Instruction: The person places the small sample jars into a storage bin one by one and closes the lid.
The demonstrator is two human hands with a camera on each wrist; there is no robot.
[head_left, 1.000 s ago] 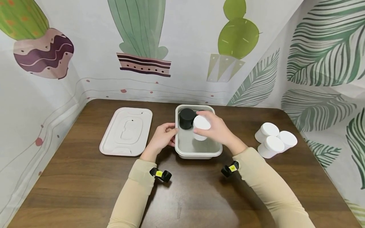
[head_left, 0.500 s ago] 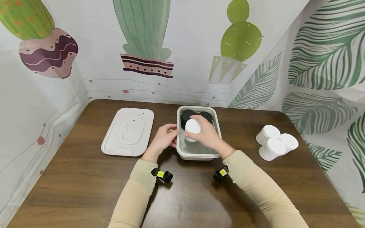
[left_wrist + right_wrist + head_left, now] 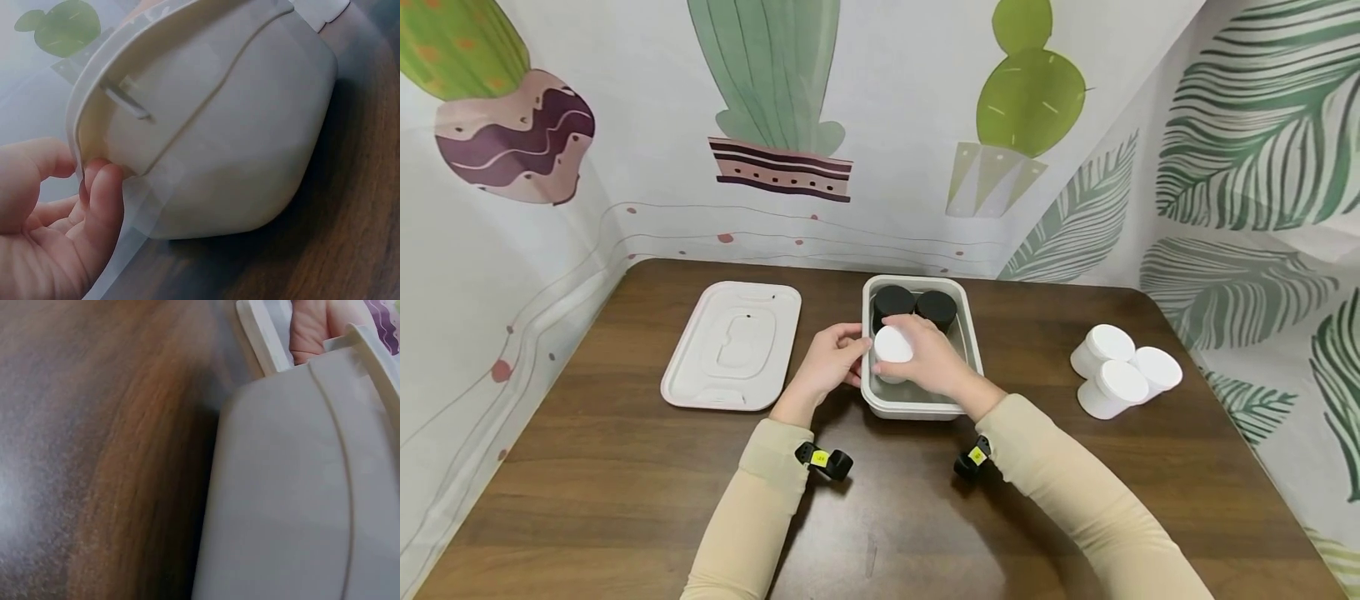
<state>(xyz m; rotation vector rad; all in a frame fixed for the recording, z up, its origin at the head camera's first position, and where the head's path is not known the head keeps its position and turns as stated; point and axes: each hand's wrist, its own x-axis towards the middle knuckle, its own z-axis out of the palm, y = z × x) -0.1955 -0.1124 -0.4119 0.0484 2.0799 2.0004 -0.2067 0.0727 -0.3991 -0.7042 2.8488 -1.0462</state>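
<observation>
A pale grey plastic container [image 3: 917, 410] sits near the back middle of the table. My left hand [image 3: 829, 365] pinches its left rim; in the left wrist view that hand [image 3: 75, 231] has thumb and fingers on either side of the edge. Inside the container, at the left wall, my right hand [image 3: 932, 360] grips a white jar [image 3: 892, 343] from its right side. Two black round-topped jars [image 3: 936, 307] stand side by side at the container's back, just behind the white one. The right wrist view shows the container's outer wall [image 3: 275, 487], and the right hand is out of frame there.
To the left lies a flat white lid [image 3: 733, 346]. Three white jars [image 3: 1112, 388] stand grouped on the right side of the brown wooden table [image 3: 880, 517]. A fabric sheet [image 3: 902, 125] printed with cacti hangs behind the table's back edge.
My right hand has carried the white jar leftward and a little toward me, to the container's left wall. The second black jar has come into fuller view. My left hand stays at the rim.
</observation>
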